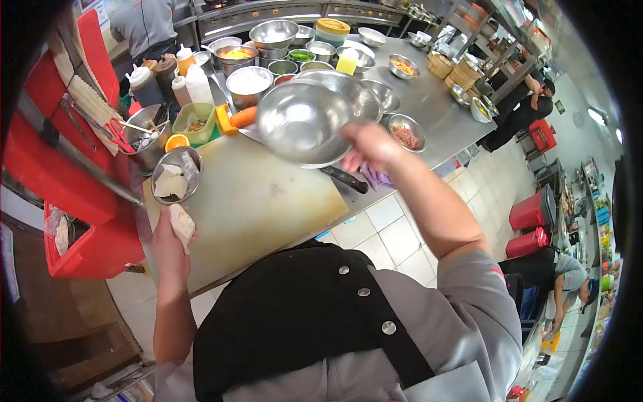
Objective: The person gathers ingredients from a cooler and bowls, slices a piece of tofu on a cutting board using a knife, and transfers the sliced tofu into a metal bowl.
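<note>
Two things are held near the big cutting board (pixel 261 201). Past its far left corner, red scissors (pixel 119 136) are kept in a metal pot (pixel 149 157). At that same corner, a small metal bowl (pixel 164 159) is set down. At the left edge of the cutting board, a pale folded piece (pixel 181 228) is pinched in the left hand (pixel 167 244), with the fingers closed around it. What it is made of cannot be told. It looks light, soft and floppy, so it is best held by its thick middle, with no hard squeeze.

Past the far edge of the cutting board, an orange carrot (pixel 243 117) is seen. To the right of that, a big metal bowl (pixel 305 124) is held tipped over the board's far right part. Its rim seems to be gripped by the right hand (pixel 375 149), but the fingertips are blurred. The bowl looks thin, stiff, smooth and maybe slippery. It should be light for its size, and the rim is a good place to hold. Under it, a black knife handle (pixel 345 179) is stuck out past the cutting board.
</note>
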Motion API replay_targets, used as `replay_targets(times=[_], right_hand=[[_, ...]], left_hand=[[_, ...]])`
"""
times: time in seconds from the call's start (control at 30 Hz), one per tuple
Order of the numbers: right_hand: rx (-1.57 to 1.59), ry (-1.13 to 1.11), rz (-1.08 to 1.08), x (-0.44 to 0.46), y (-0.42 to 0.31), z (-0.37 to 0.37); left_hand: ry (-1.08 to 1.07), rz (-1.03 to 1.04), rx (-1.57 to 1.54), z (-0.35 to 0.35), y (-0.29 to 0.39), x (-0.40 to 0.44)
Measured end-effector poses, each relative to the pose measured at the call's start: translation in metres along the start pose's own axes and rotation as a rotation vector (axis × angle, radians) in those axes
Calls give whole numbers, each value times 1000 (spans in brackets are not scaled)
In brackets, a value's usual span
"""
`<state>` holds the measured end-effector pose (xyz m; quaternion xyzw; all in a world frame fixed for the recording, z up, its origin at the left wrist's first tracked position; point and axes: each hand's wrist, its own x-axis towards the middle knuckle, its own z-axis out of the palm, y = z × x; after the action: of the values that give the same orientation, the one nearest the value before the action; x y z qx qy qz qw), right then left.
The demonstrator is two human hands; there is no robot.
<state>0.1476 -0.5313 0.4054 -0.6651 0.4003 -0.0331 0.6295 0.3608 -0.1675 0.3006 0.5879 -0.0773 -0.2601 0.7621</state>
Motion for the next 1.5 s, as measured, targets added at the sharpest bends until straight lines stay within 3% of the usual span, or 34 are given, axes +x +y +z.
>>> replay_targets(times=[0.2, 0.27, 0.4, 0.5, 0.7, 0.8, 0.9, 0.97, 1.03, 1.17, 1.2, 1.3, 1.37, 1.43, 1.5], right_hand=[[-290, 384, -189, 34, -21, -84], [-518, 530, -246, 72, -6, -111], [-895, 741, -391, 85, 2, -107], [-1011, 740, -426, 91, 3, -102], [-1355, 801, -446, 101, -16, -113], [-912, 696, -376, 115, -28, -116], [-497, 260, -402, 53, -37, -41], [-502, 78, -182, 47, -20, 0], [-436, -94, -96, 58, 7, 34], [-85, -319, 11, 92, 47, 64], [-38, -282, -33, 92, 52, 61], [-851, 110, -615, 99, 92, 32], [-1306, 134, -546, 61, 99, 24], [-1371, 71, -367, 45, 103, 25], [-1286, 99, -409, 53, 112, 22]], left_hand=[[20, -41, 25, 1, -16, -3], [-13, -58, 23, -1, -19, -4], [-35, -121, 10, 2, -18, -9], [-104, -271, -126, -1, -18, -13], [-76, -343, -222, -9, -25, -22], [-119, -381, -297, -14, -24, -24], [-56, -398, -366, -14, -32, -28], [1, -452, -420, -5, -33, -32], [33, -517, -500, 3, -36, -34], [-34, -460, -591, 11, -49, -26], [-7, -439, -560, 14, -50, -25], [23, -425, -498, 24, -54, -24], [-71, -416, -521, 15, -72, -15], [-14, -430, -483, 26, -69, -18], [-40, -448, -493, 30, -69, -17]])
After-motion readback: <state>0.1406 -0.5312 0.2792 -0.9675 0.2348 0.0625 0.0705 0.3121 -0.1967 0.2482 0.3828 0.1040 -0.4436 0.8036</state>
